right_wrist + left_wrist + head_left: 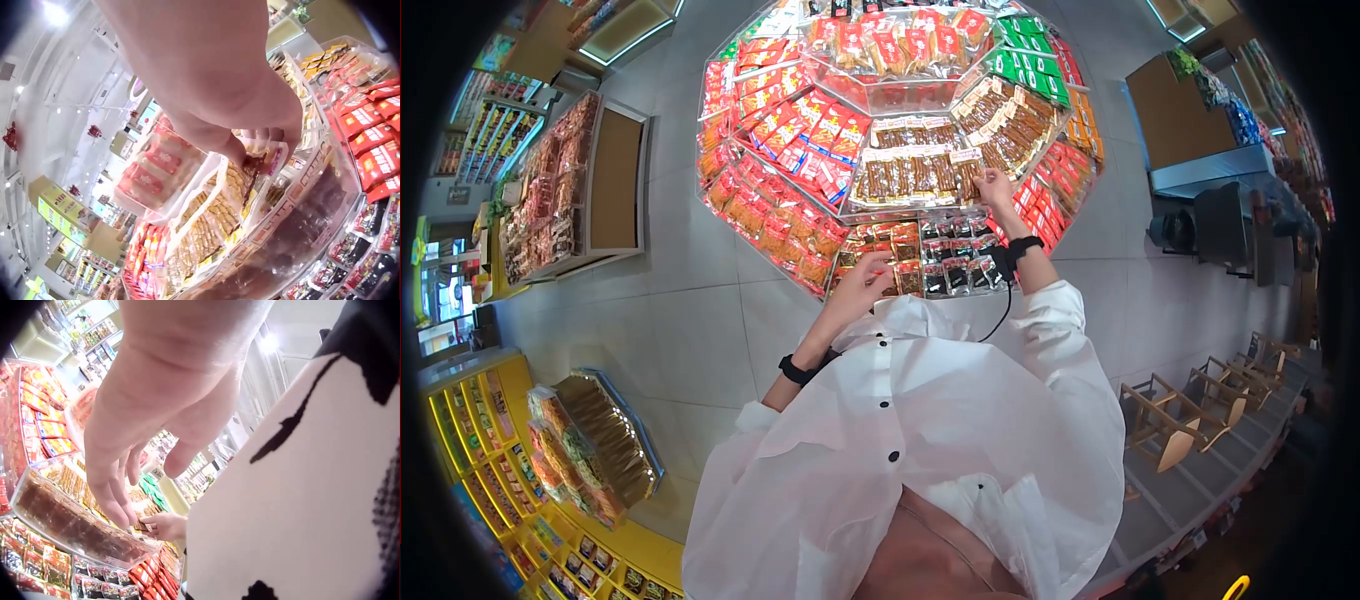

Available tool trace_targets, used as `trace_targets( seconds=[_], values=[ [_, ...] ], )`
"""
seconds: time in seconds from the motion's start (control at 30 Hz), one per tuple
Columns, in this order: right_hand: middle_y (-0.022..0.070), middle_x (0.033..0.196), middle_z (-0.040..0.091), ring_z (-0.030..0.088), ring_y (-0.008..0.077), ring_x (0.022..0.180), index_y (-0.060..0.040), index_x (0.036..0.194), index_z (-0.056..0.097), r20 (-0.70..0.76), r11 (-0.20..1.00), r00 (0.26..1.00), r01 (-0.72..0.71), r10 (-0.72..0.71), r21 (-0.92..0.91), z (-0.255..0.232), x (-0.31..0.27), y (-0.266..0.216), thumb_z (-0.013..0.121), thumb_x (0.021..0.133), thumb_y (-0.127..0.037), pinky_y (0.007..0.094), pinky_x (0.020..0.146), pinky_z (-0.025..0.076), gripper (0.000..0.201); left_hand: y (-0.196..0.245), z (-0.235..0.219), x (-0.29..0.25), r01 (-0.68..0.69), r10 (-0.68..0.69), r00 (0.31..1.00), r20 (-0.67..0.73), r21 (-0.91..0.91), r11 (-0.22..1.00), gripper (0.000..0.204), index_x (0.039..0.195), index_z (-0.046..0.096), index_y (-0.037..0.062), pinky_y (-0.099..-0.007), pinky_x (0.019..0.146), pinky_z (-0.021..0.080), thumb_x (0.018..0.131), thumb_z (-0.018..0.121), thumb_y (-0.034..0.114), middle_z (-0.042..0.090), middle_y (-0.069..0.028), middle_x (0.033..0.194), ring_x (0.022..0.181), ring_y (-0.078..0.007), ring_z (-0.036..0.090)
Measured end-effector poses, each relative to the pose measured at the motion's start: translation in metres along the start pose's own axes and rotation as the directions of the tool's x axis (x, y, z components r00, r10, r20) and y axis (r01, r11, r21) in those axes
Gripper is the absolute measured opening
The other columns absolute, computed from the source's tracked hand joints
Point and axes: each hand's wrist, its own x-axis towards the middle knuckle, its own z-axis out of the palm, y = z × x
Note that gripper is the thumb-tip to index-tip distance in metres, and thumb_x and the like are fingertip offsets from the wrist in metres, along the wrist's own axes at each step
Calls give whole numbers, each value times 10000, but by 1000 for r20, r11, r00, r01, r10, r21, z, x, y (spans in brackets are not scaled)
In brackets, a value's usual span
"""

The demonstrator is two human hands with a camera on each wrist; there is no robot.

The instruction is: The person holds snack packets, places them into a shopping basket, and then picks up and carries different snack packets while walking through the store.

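Observation:
My right hand [996,188] reaches over the octagonal display stand. Between thumb and fingers it pinches a clear snack packet [255,170] of brown strips, at the right end of a clear-walled bin [206,219]. Rows of similar packets [905,177] lie in that bin, to the left of the hand. My left hand [860,292] hangs in front of the stand's near edge, its fingers loosely bent and nothing in them. Below and beyond it in the left wrist view are dark and red packets [47,565].
Red snack packets [810,130] fill the bins on the left, green packets [1030,65] the far right. Black packets [960,270] line the near tier. Another display stand [560,190] stands left across the floor; wooden stools [1170,410] are at the right.

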Motion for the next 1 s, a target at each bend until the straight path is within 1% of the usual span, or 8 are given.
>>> trace_targets(
  seconds=[0.17,0.27,0.47,0.6,0.67,0.8,0.83,1.0],
  values=[
    [172,896,704,687,309,873,-44,1100,623,-80,935,978,158,-193,-317,1,-3,-62,711,828,-218,411,800,529,335,6,-5,-24,47,-54,996,-66,-104,993,394,1352,456,51,-270,807,495,993,544,187,596,-94,1182,1042,-159,622],
    [215,882,698,690,373,835,5,1150,542,40,735,968,214,-247,-643,-7,-31,-100,591,894,-184,468,744,549,322,6,-8,-37,49,-58,994,-93,-97,994,389,1347,458,40,-276,839,493,997,539,190,597,-106,1181,1045,-166,625],
    [175,836,701,700,352,741,-5,1213,490,195,492,918,354,-345,-796,-4,-29,-79,482,954,-244,443,658,570,352,-3,-9,-36,43,-47,995,-87,-41,998,364,1311,495,17,-296,901,491,1002,536,204,598,-117,1180,1059,-179,618],
    [173,857,694,701,332,768,-47,1235,495,280,467,895,424,-347,-776,-12,-40,-79,486,953,-236,427,668,570,339,-4,-8,-26,49,-52,997,-52,-52,997,357,1290,515,5,-294,907,492,1001,541,213,602,-111,1190,1080,-176,610],
    [194,931,656,672,332,876,-69,1239,498,239,446,842,472,-483,-761,-10,-42,-70,495,943,-222,430,682,568,333,1,-8,-24,49,-51,998,-34,-32,998,351,1283,522,3,-291,903,493,1001,540,211,607,-108,1188,1087,-170,607],
    [249,1104,518,543,397,1066,-30,1254,483,200,574,792,568,-577,-590,-6,-52,-64,511,919,-156,477,830,521,359,5,-8,-19,23,-23,1000,-2,8,1000,331,1265,538,4,-283,892,497,1000,539,203,623,-92,1174,1087,-157,607],
    [262,1160,493,536,417,1070,-25,1259,481,220,662,864,490,-452,-566,-3,-52,-63,508,920,-149,493,889,482,362,5,-7,-19,23,-23,1000,-1,7,1000,331,1265,538,4,-283,892,497,1000,539,203,623,-92,1174,1087,-157,607],
    [252,1225,478,503,403,1129,-41,1315,464,154,677,876,455,-457,-578,5,-58,-65,527,922,-165,487,946,454,417,0,-8,-21,41,-41,999,3,37,998,309,1245,549,6,-278,872,500,996,539,189,632,-78,1153,1075,-154,615]
  ],
)
